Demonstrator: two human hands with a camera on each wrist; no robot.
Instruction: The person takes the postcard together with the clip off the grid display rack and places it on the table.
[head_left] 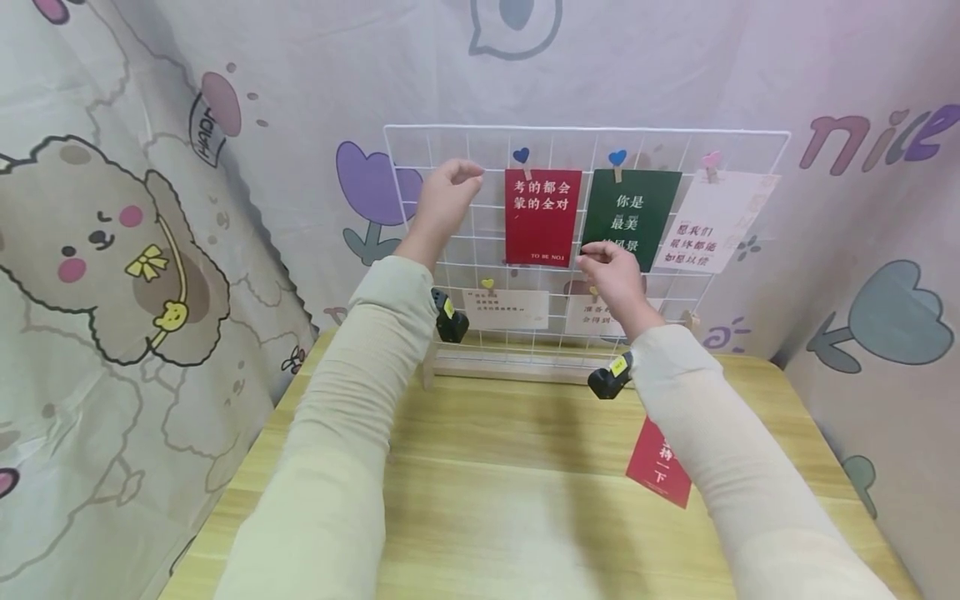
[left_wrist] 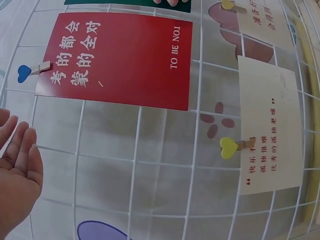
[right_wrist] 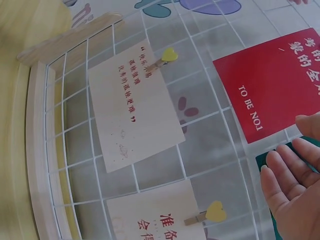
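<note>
A white wire grid (head_left: 491,167) stands upright with cards clipped to it. My left hand (head_left: 450,196) is raised before its upper left, fingers loosely bent and holding nothing. To the right of that hand hangs a red card (head_left: 542,225) under a dark blue heart clip (head_left: 521,156). My right hand (head_left: 617,279) is in front of the lower part of a green card (head_left: 637,196), hiding some of its writing. In the right wrist view its fingers (right_wrist: 287,170) are relaxed, near the red card's lower corner, with nothing between them. A blue heart clip (head_left: 617,158) holds the green card.
A pale pink card (head_left: 712,225) hangs at the right under a pink heart clip (head_left: 711,160). Two cream cards hang lower, one (left_wrist: 272,125) with a yellow heart clip (left_wrist: 229,148). Another red card (head_left: 658,467) lies on the wooden table (head_left: 480,500), partly under the right sleeve.
</note>
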